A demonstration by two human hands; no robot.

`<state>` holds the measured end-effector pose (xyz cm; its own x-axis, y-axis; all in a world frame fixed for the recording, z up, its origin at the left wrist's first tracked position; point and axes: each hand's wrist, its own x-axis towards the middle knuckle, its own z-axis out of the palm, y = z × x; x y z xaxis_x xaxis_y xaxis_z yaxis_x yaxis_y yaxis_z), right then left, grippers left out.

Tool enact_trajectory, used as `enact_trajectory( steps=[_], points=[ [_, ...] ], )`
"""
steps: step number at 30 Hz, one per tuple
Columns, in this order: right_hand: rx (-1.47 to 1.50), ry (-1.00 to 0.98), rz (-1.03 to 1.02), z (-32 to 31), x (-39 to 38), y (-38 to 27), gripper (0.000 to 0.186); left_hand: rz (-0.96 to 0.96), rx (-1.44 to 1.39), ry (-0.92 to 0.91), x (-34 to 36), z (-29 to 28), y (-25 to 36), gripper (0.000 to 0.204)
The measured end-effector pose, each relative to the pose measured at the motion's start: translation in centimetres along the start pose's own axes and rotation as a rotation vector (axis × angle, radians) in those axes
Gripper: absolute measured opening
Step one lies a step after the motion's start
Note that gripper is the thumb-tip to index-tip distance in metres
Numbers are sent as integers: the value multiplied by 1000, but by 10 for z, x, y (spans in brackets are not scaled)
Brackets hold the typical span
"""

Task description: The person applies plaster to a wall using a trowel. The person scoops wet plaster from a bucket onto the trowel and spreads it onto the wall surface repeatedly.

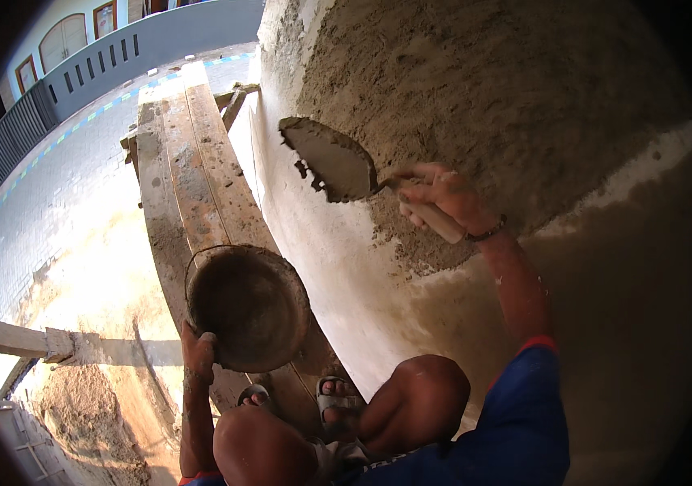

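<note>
My right hand (447, 198) is closed round the pale handle of a trowel (334, 162). The trowel's blade lies against the wall, with dark wet mortar along its edges. Rough grey mortar (475, 89) covers the upper part of the wall, right up to the blade. Low on the left, my left hand (198, 352) grips the rim of a round mortar bucket (247, 308), thumb over the edge. The bucket rests on the planks, its inside dark and coated with mortar. How much mortar is in it I cannot tell.
I squat on a raised scaffold of wooden planks (192, 170), spattered with mortar. Smooth pale wall (321, 275) runs along its right side. Down on the left are paving (62, 202), a sand heap (83, 405) and a wooden beam (6, 336). A grey fence (151, 49) stands beyond.
</note>
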<state>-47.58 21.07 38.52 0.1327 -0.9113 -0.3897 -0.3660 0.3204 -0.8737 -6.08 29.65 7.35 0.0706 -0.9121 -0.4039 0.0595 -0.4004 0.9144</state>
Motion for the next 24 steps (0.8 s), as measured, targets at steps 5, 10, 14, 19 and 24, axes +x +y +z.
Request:
enact_trajectory(
  steps=[5,10,14,19,24],
  points=[
    [-692,976,-260,-107,-29,-55,46,-32,99,44,-5,-2,0,70],
    [-800,741,-358,-98,-58,-10,48,-17,76,0,-2,6,11,72],
    [-836,168,-387,12,-27,76,41,74,146,108,-5,23,13,73],
    [-1555,-6,-450,132,11,130,34,140,290,112,-13,33,29,68],
    [-1667,89,-616,166,53,162,25,176,405,67,-36,45,40,51]
  ],
)
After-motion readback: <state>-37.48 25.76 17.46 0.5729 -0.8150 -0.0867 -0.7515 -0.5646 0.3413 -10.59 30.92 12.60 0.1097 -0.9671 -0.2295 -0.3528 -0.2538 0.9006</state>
